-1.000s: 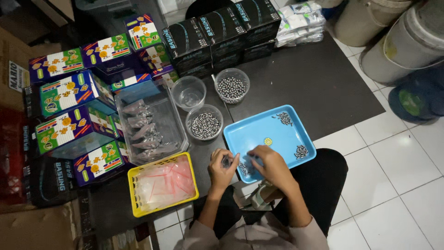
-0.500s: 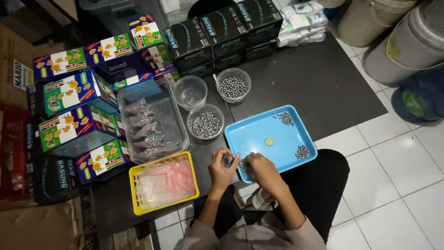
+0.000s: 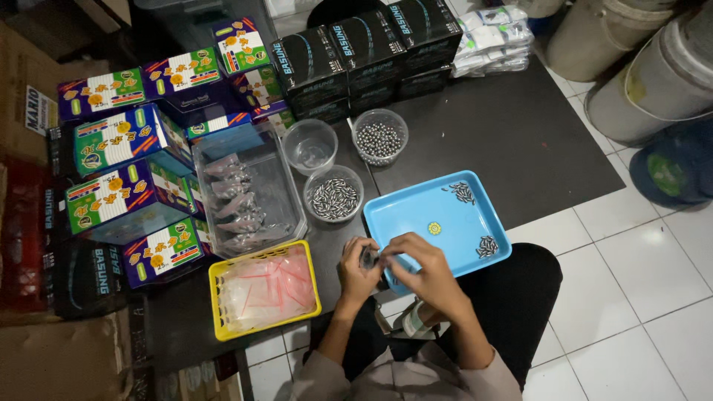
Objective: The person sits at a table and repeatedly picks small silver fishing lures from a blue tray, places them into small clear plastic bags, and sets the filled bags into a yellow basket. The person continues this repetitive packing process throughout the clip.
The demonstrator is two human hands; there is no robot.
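Both hands meet at the near edge of the dark surface (image 3: 512, 126), just off the near left corner of the blue tray (image 3: 416, 223): the left hand (image 3: 359, 269) pinches a small clear bag (image 3: 369, 258) between thumb and fingers, and the right hand (image 3: 416, 266) has its fingers curled onto the same bag from the other side, so both are clenched on it. What sits inside the bag is too small to tell. To do this well, it seems best to keep the bag low and over the tray, so any dropped piece lands there with the two little heaps of grey pellets (image 3: 486, 246) rather than on the floor, and to press the mouth evenly with both thumbs. The yellow basket (image 3: 260, 338) of bags lies just left at the near edge, and the round tub of pellets (image 3: 334, 199) stands behind the hands
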